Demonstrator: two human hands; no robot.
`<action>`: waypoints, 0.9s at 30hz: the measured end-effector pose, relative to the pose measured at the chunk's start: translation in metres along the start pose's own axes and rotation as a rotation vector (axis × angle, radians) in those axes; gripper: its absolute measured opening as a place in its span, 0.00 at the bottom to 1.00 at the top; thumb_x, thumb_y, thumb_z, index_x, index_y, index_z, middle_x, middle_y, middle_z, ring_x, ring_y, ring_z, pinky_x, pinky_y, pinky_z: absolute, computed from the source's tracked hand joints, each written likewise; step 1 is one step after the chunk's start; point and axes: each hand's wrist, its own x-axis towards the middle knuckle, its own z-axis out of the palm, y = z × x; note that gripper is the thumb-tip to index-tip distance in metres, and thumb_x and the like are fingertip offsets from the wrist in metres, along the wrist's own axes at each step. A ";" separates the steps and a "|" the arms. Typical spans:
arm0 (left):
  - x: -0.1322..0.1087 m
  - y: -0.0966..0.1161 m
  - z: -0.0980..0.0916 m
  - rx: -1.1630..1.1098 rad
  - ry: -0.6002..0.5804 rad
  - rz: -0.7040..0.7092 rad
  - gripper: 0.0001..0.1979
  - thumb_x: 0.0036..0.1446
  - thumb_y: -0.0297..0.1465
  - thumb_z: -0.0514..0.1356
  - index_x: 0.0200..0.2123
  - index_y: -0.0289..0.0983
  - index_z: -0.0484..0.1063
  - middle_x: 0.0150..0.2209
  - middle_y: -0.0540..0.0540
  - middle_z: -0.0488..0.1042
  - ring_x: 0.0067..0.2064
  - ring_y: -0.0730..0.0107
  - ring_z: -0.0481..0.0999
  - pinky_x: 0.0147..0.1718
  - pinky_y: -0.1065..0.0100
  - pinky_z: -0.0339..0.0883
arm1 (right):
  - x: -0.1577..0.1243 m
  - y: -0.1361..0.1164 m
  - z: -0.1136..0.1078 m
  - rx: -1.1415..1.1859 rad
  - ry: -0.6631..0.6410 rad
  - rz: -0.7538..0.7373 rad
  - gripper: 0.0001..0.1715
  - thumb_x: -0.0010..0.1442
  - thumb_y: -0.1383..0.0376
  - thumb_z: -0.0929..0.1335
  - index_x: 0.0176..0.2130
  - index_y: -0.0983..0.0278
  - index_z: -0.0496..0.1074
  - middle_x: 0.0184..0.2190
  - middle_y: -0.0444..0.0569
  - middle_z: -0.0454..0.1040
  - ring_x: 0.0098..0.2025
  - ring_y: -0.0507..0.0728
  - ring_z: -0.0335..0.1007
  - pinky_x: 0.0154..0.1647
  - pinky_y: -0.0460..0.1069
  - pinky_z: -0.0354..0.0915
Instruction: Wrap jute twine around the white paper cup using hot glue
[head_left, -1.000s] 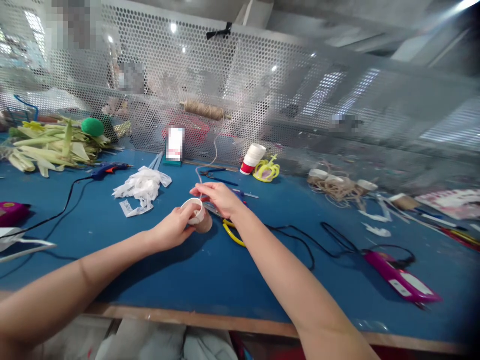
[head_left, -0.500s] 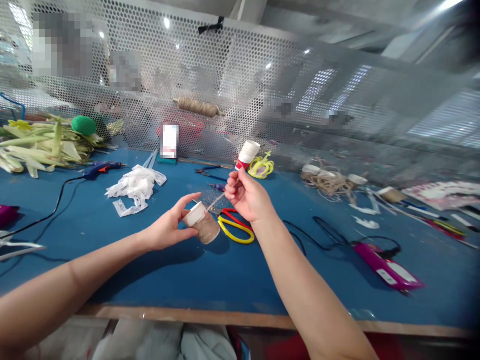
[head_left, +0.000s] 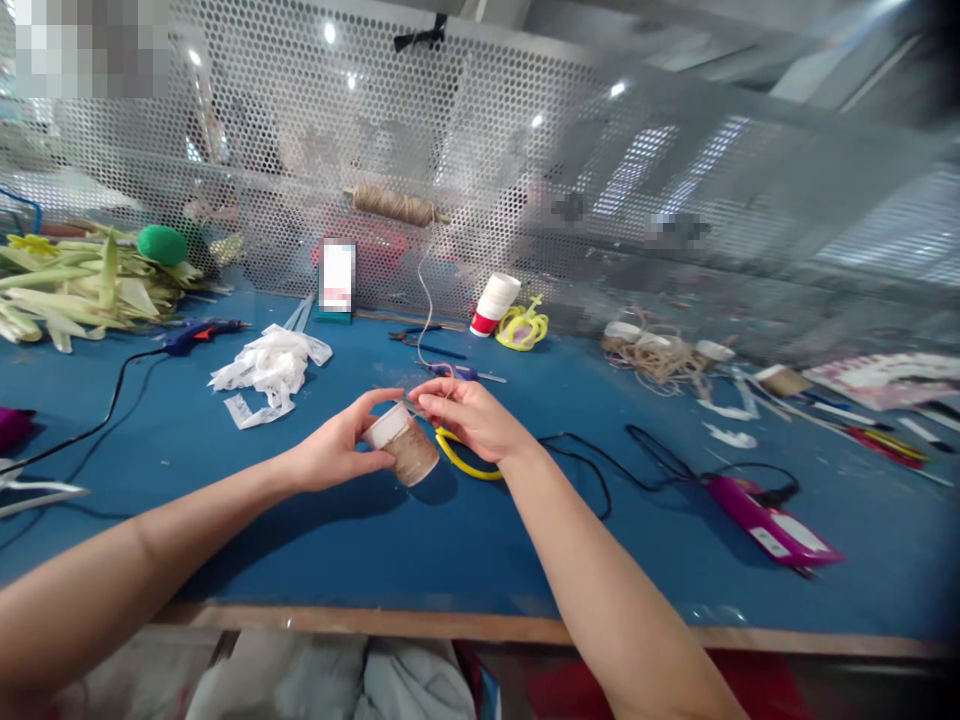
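Observation:
My left hand (head_left: 335,448) is closed around a small paper cup (head_left: 412,455), held tilted above the table. Brown twine is wound over the cup's lower part, and a white band shows near its rim. At the cup's upper right edge, my right hand (head_left: 476,418) pinches the twine (head_left: 428,295). This strand hangs slack from a twine spool (head_left: 393,205) on the perforated panel. Just behind my right hand lies a blue glue gun (head_left: 450,372). Scissors with a yellow handle (head_left: 466,468) are partly hidden beneath that hand.
Crumpled white plastic (head_left: 266,365), a second glue gun (head_left: 199,335) and corn husks (head_left: 75,285) are on the left. Behind stand stacked paper cups (head_left: 496,303) beside a yellow crown-like piece (head_left: 523,325). Twine-wrapped cups (head_left: 660,355) and a purple device with a cord (head_left: 772,522) are on the right.
My right hand has come down and left to the cup's rim, and the strand from the spool now hangs slack. The left hand holds the cup nearly still.

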 end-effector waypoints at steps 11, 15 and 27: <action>0.003 -0.006 -0.003 0.011 0.049 -0.009 0.33 0.47 0.27 0.59 0.56 0.37 0.49 0.32 0.49 0.70 0.33 0.72 0.70 0.34 0.69 0.65 | -0.002 -0.001 0.002 -0.144 0.110 -0.079 0.13 0.42 0.63 0.72 0.29 0.66 0.71 0.19 0.39 0.67 0.20 0.46 0.59 0.24 0.45 0.57; 0.002 -0.005 -0.003 0.009 0.048 -0.012 0.33 0.47 0.28 0.59 0.56 0.37 0.50 0.36 0.47 0.71 0.35 0.70 0.71 0.36 0.68 0.65 | 0.000 0.000 0.002 -0.181 0.145 -0.073 0.13 0.41 0.63 0.72 0.28 0.67 0.70 0.20 0.39 0.68 0.21 0.46 0.60 0.25 0.45 0.58; 0.002 -0.003 -0.003 -0.020 0.050 0.007 0.32 0.47 0.28 0.60 0.56 0.36 0.51 0.37 0.46 0.71 0.36 0.71 0.70 0.37 0.68 0.64 | 0.001 0.002 0.004 -0.177 0.191 -0.044 0.15 0.38 0.63 0.73 0.27 0.66 0.70 0.19 0.39 0.68 0.21 0.46 0.60 0.25 0.45 0.57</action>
